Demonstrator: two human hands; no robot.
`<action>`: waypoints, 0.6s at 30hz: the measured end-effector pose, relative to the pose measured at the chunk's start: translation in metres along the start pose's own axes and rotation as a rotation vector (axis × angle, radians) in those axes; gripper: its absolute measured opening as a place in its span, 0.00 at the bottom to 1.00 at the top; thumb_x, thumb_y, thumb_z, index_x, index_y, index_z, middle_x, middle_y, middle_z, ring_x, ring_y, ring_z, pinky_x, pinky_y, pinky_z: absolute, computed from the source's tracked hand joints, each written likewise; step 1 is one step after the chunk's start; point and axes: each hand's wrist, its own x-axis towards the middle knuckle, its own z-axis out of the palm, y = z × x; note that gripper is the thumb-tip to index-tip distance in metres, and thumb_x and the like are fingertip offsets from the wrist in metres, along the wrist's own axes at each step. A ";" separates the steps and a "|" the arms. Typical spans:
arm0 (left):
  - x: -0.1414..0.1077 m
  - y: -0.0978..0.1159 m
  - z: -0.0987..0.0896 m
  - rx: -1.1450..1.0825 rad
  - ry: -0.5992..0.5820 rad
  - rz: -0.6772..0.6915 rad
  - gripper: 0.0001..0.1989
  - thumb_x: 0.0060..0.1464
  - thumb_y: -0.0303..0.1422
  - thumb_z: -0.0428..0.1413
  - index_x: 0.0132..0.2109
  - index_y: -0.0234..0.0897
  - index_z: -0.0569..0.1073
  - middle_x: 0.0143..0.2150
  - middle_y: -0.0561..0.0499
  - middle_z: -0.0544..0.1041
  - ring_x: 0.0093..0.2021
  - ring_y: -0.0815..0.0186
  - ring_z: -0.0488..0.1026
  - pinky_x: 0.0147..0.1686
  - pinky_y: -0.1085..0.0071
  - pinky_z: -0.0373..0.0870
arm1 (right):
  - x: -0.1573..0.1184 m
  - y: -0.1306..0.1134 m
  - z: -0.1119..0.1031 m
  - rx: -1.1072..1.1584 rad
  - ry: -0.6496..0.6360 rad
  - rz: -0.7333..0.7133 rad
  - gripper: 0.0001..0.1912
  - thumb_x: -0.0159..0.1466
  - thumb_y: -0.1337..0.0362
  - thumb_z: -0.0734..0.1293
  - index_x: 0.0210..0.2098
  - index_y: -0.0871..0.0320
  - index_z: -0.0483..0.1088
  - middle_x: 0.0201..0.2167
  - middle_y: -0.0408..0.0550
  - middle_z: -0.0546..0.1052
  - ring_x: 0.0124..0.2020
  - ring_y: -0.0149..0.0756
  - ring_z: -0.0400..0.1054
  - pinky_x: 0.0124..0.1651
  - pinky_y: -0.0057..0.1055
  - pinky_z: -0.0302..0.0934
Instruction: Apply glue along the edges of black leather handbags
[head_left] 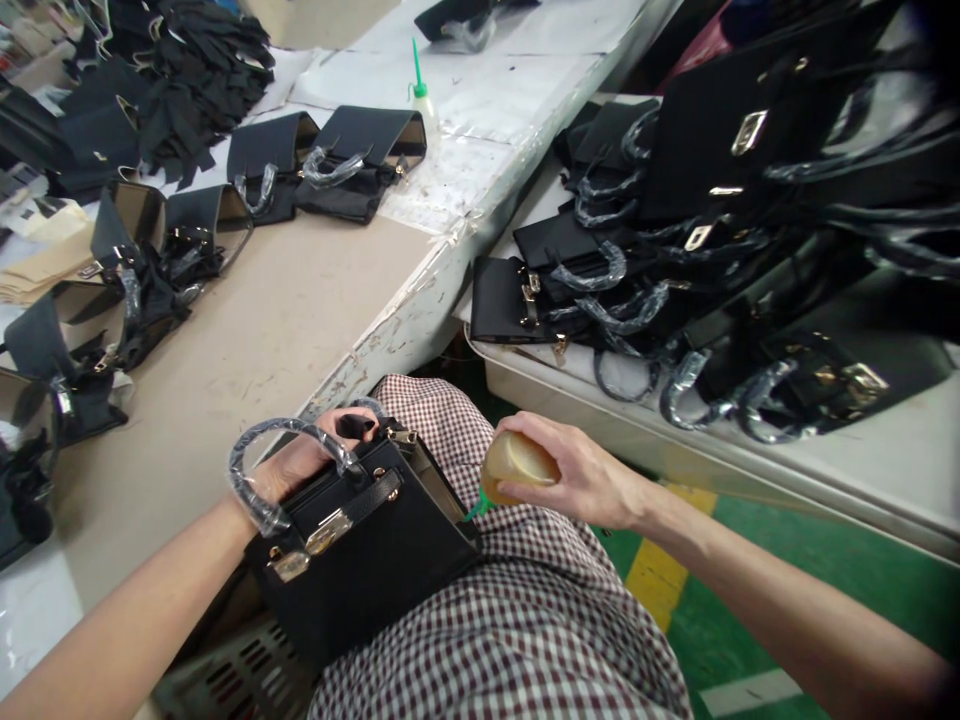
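Note:
A black handbag [405, 565] with gold hardware and plastic-wrapped handles rests tilted on my lap. My left hand [304, 462] reaches through the handle loop and grips the bag near its top; the handle and bag hide some of the fingers. In my right hand [562, 470] is a squeeze bottle [517, 467] of yellowish liquid, tipped downward. Its green nozzle points at the open side edge of the bag, touching or very close to it.
Several black handbags [360, 150] stand on the worktable [300, 280] at left, with a second green-tipped bottle [424, 105] behind. Black pieces [202, 80] are heaped at the far left. More bags [570, 260] crowd a white-edged table on the right. A plastic crate [240, 670] sits below.

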 end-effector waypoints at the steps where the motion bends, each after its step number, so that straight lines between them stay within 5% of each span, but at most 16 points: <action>1: -0.001 0.001 0.001 -0.002 0.000 -0.004 0.06 0.46 0.28 0.60 0.31 0.36 0.69 0.30 0.55 0.69 0.30 0.69 0.65 0.29 0.75 0.64 | -0.001 0.001 0.001 -0.001 -0.001 0.001 0.20 0.62 0.56 0.73 0.50 0.53 0.66 0.42 0.47 0.75 0.40 0.42 0.71 0.42 0.38 0.66; 8: -0.015 0.021 0.012 0.053 -0.016 -0.018 0.07 0.46 0.24 0.61 0.31 0.35 0.69 0.30 0.55 0.70 0.30 0.69 0.65 0.30 0.75 0.64 | 0.005 -0.001 -0.003 0.035 -0.044 0.114 0.17 0.60 0.58 0.73 0.47 0.55 0.70 0.38 0.44 0.77 0.36 0.40 0.72 0.39 0.35 0.64; 12: -0.044 0.048 0.012 0.188 0.002 -0.024 0.08 0.46 0.26 0.63 0.29 0.36 0.69 0.27 0.57 0.69 0.27 0.71 0.66 0.27 0.77 0.62 | 0.007 0.000 -0.013 0.203 -0.066 0.281 0.14 0.61 0.55 0.72 0.44 0.54 0.72 0.32 0.41 0.76 0.31 0.38 0.70 0.32 0.31 0.62; 18: -0.097 0.081 0.022 0.474 0.060 0.042 0.05 0.48 0.24 0.58 0.30 0.38 0.70 0.28 0.58 0.73 0.28 0.70 0.68 0.27 0.77 0.60 | -0.010 0.010 -0.024 0.525 0.182 0.384 0.18 0.63 0.50 0.71 0.45 0.56 0.69 0.26 0.39 0.68 0.20 0.28 0.58 0.19 0.26 0.51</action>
